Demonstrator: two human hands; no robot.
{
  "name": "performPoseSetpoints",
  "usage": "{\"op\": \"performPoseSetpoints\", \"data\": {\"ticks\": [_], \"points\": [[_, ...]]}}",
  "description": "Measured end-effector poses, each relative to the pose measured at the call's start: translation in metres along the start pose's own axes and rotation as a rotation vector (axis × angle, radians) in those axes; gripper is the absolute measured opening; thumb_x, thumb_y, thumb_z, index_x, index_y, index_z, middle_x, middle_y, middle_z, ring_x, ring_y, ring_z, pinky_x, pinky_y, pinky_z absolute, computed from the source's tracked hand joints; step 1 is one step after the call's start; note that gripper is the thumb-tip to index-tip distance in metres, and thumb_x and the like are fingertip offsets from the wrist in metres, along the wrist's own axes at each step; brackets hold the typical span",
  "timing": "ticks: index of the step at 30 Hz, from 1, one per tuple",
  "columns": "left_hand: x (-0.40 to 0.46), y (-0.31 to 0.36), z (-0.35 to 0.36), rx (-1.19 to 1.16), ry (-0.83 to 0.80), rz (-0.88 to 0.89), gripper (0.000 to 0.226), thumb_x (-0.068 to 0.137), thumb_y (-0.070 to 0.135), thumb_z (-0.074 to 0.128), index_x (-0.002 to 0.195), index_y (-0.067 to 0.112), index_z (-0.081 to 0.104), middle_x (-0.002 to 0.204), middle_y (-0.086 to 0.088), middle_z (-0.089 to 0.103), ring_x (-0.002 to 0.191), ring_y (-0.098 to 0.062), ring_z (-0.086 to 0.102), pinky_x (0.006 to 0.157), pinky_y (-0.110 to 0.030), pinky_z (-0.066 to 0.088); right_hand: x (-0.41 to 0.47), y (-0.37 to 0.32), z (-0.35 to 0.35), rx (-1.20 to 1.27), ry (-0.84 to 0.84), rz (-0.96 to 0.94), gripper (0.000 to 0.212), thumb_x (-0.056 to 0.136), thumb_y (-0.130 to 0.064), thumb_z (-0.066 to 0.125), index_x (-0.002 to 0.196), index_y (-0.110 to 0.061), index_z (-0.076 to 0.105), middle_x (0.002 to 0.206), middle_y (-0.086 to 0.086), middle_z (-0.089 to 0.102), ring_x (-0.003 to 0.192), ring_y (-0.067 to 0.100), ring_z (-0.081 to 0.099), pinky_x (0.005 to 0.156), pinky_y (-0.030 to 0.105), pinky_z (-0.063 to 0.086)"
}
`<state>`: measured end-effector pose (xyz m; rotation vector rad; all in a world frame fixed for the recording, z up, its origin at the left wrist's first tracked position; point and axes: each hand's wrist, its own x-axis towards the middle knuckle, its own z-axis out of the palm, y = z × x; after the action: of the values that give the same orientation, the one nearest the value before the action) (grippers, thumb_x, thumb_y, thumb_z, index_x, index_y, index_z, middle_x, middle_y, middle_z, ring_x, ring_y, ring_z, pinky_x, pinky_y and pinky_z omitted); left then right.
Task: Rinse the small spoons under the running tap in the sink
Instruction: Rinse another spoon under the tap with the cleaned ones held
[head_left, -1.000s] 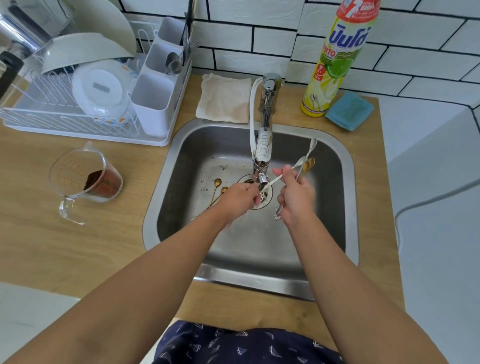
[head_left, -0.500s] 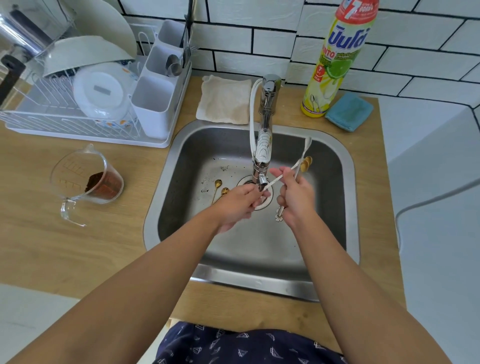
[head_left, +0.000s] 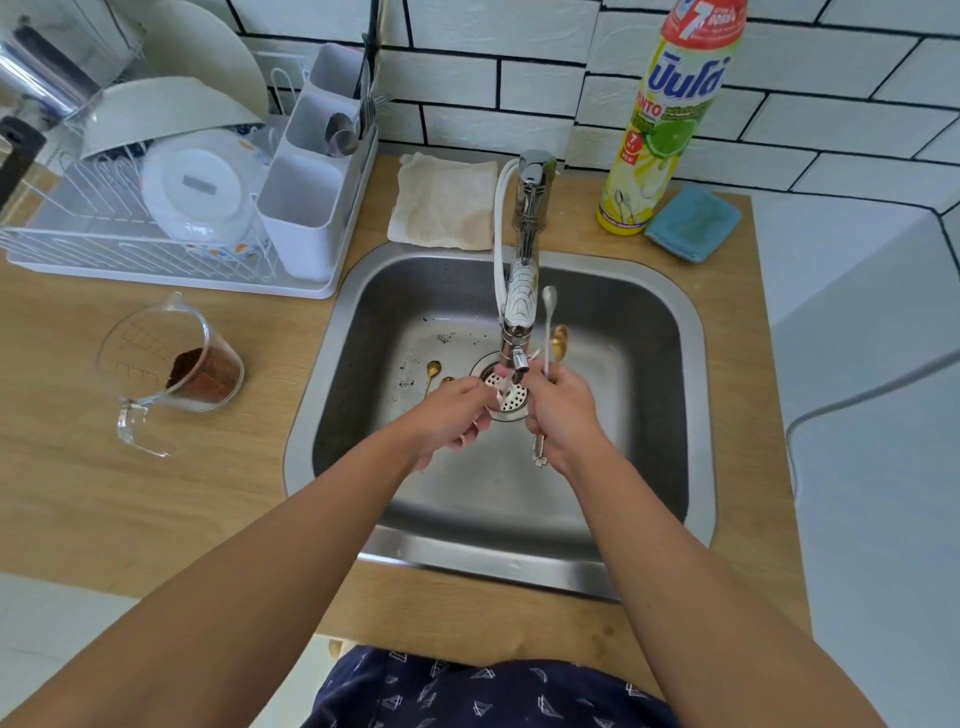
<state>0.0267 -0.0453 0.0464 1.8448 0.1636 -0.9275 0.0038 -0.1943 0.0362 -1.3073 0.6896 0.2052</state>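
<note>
The right hand (head_left: 563, 410) grips upright spoons (head_left: 549, 332), bowls pointing far, just right of the tap's stream (head_left: 505, 385). The left hand (head_left: 457, 418), fingers curled, sits under it; what it holds I cannot tell.

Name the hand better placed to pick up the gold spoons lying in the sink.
Left. The left hand sits right beside the gold spoons and seems free, while the right hand already grips two spoons.

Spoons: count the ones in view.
4, maybe more: silver spoon and gold spoon in the right hand; two gold spoons on the sink floor.
</note>
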Motion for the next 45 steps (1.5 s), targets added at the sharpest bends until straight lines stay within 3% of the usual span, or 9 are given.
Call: {"op": "performPoseSetpoints", "data": {"ticks": [11, 18, 22, 25, 28, 31, 37, 41, 45], "points": [[-0.035, -0.028, -0.015, 0.189, 0.05, -0.012, 0.034, 0.105, 0.042, 0.039, 0.089, 0.018, 0.057, 0.068, 0.002, 0.047, 0.056, -0.012, 0.033, 0.042, -0.023, 0.026, 0.008, 0.021, 0.016, -0.16, 0.139, -0.12, 0.011, 0.097, -0.018, 0.068, 0.09, -0.019, 0.077, 0.07, -0.023, 0.073, 0.059, -0.009, 0.06, 0.062, 0.017, 0.042], [-0.038, -0.024, -0.008, 0.178, 0.041, -0.03, 0.034, 0.105, 0.042, 0.039, 0.087, 0.017, 0.055, 0.07, -0.001, 0.045, 0.057, -0.013, 0.031, 0.043, -0.023, 0.024, 0.004, 0.031, 0.005, -0.181, 0.061, -0.137, 0.01, 0.086, -0.028, 0.08, 0.092, -0.023, 0.075, 0.061, -0.024, 0.063, 0.056, -0.002, 0.055, 0.065, 0.022, 0.045], [-0.036, -0.015, -0.002, 0.154, 0.028, -0.015, 0.035, 0.105, 0.042, 0.04, 0.087, 0.016, 0.055, 0.068, 0.001, 0.044, 0.055, -0.013, 0.031, 0.042, -0.023, 0.024, 0.005, 0.024, 0.006, -0.115, 0.099, -0.139, 0.02, 0.101, -0.027, 0.062, 0.09, -0.02, 0.078, 0.084, -0.014, 0.08, 0.057, -0.009, 0.062, 0.065, 0.022, 0.042], [-0.034, -0.007, -0.001, 0.148, 0.024, -0.021, 0.035, 0.105, 0.041, 0.039, 0.087, 0.016, 0.053, 0.068, 0.0, 0.042, 0.053, -0.013, 0.029, 0.041, -0.022, 0.024, 0.004, 0.025, 0.007, -0.125, 0.039, -0.162, 0.018, 0.101, -0.029, 0.061, 0.096, -0.022, 0.077, 0.075, -0.018, 0.075, 0.05, -0.007, 0.056, 0.058, 0.017, 0.039], [-0.036, -0.007, -0.004, 0.138, 0.007, -0.034, 0.035, 0.106, 0.041, 0.039, 0.088, 0.015, 0.053, 0.067, 0.0, 0.041, 0.052, -0.013, 0.028, 0.042, -0.024, 0.023, 0.002, 0.026, 0.003, -0.207, -0.011, -0.195, 0.008, 0.089, -0.032, 0.077, 0.091, -0.026, 0.073, 0.063, -0.023, 0.061, 0.057, -0.005, 0.054, 0.061, 0.015, 0.046], [-0.04, -0.009, -0.004, 0.099, -0.012, -0.049, 0.033, 0.106, 0.039, 0.04, 0.088, 0.015, 0.054, 0.066, 0.001, 0.04, 0.051, -0.012, 0.026, 0.043, -0.025, 0.021, 0.008, 0.023, 0.002, -0.222, 0.043, -0.18, 0.013, 0.096, -0.026, 0.07, 0.087, -0.022, 0.078, 0.075, -0.022, 0.076, 0.073, -0.008, 0.067, 0.074, 0.022, 0.046], [-0.035, -0.01, -0.011, -0.015, 0.035, -0.13, 0.046, 0.103, 0.048, 0.04, 0.087, 0.013, 0.064, 0.058, 0.004, 0.04, 0.049, -0.011, 0.027, 0.043, -0.023, 0.022, 0.004, 0.021, 0.007, 0.048, -0.006, -0.082, 0.028, 0.109, -0.027, 0.049, 0.102, -0.016, 0.073, 0.086, -0.002, 0.082, 0.037, 0.0, 0.045, 0.04, 0.013, 0.035], [-0.032, -0.018, -0.011, 0.05, 0.153, -0.023, 0.041, 0.101, 0.045, 0.05, 0.087, 0.011, 0.066, 0.069, -0.002, 0.05, 0.063, -0.017, 0.042, 0.055, -0.028, 0.037, 0.002, 0.023, 0.005, -0.069, -0.05, -0.06, 0.019, 0.096, -0.032, 0.072, 0.109, -0.018, 0.075, 0.056, -0.02, 0.062, 0.04, 0.001, 0.04, 0.043, 0.014, 0.032], [-0.033, -0.025, -0.008, 0.105, 0.161, 0.043, 0.031, 0.101, 0.042, 0.053, 0.091, 0.015, 0.064, 0.076, -0.003, 0.057, 0.07, -0.018, 0.049, 0.059, -0.03, 0.044, -0.001, 0.021, 0.011, -0.083, -0.041, -0.115, 0.008, 0.096, -0.025, 0.071, 0.094, -0.023, 0.079, 0.065, -0.014, 0.069, 0.043, -0.002, 0.047, 0.048, 0.011, 0.035]]}}
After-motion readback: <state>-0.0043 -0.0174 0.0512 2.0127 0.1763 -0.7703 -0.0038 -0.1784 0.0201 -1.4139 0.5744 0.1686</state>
